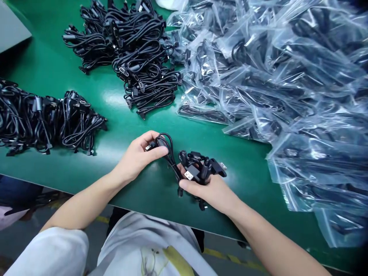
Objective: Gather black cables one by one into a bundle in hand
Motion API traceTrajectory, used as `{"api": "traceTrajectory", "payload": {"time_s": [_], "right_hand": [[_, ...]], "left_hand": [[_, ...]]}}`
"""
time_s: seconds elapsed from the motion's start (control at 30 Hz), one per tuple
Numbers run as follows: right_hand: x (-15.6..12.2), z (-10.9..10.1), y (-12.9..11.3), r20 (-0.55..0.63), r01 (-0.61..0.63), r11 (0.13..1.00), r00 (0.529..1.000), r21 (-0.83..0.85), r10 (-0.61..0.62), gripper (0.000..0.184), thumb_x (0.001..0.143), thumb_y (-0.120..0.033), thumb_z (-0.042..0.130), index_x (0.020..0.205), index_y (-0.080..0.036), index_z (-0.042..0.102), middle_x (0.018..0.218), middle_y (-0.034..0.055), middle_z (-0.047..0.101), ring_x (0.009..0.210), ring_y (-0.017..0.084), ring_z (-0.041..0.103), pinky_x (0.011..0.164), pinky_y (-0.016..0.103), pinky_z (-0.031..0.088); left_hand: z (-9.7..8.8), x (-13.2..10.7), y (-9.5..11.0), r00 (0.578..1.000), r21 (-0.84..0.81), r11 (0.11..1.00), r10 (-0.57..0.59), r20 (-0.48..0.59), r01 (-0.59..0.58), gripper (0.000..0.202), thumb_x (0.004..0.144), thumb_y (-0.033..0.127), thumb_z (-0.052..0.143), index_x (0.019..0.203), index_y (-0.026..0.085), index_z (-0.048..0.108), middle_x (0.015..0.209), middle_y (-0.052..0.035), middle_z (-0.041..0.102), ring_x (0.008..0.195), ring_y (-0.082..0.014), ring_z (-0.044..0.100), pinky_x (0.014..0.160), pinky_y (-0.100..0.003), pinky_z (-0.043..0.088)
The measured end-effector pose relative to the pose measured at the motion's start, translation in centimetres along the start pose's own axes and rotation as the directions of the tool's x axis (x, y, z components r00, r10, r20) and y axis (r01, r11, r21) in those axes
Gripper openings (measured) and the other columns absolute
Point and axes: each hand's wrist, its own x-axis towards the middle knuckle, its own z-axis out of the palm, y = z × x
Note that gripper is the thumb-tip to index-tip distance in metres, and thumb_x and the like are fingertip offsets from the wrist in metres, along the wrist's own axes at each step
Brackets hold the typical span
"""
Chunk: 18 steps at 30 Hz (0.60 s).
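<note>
My left hand (138,157) pinches one end of a black cable (169,151), its fingers closed round the looped cord and a small plug near the green table's front edge. My right hand (209,189) lies palm up just to the right, closed on a bunch of black connectors (198,168) with silver USB tips. The cable runs between the two hands. Both hands hover just over the green table (120,115).
Heaps of bundled black cables lie at the left (43,120) and at the back centre (129,50). A large pile of clear plastic bags (287,84) holding cables covers the right half. A grey box corner (11,27) shows far left.
</note>
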Motion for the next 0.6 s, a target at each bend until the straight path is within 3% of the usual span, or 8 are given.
{"api": "traceTrajectory", "payload": {"time_s": [0.27, 0.6], "right_hand": [[0.38, 0.31, 0.1, 0.008, 0.086, 0.996, 0.996, 0.039, -0.086, 0.023, 0.075, -0.044, 0.064, 0.075, -0.022, 0.057, 0.068, 0.0009, 0.055, 0.067, 0.018, 0.049, 0.065, 0.032, 0.042], [0.28, 0.42, -0.05, -0.018, 0.021, 1.0, 1.0, 0.0, -0.021, 0.025, 0.072, -0.046, 0.06, 0.076, -0.022, 0.058, 0.068, 0.0011, 0.056, 0.067, 0.018, 0.05, 0.067, 0.035, 0.041]], "left_hand": [[0.34, -0.17, -0.25, 0.999, -0.018, 0.999, -0.03, -0.03, 0.03, 0.031, 0.069, 0.04, 0.087, 0.085, 0.018, 0.071, 0.084, -0.0007, 0.068, 0.079, -0.0143, 0.059, 0.078, -0.027, 0.048], [0.15, -0.16, 0.08, 1.0, -0.113, 0.993, -0.022, 0.002, 0.022, 0.035, 0.069, 0.032, 0.088, 0.095, 0.018, 0.069, 0.087, -0.0018, 0.072, 0.08, -0.0142, 0.065, 0.08, -0.027, 0.051]]}}
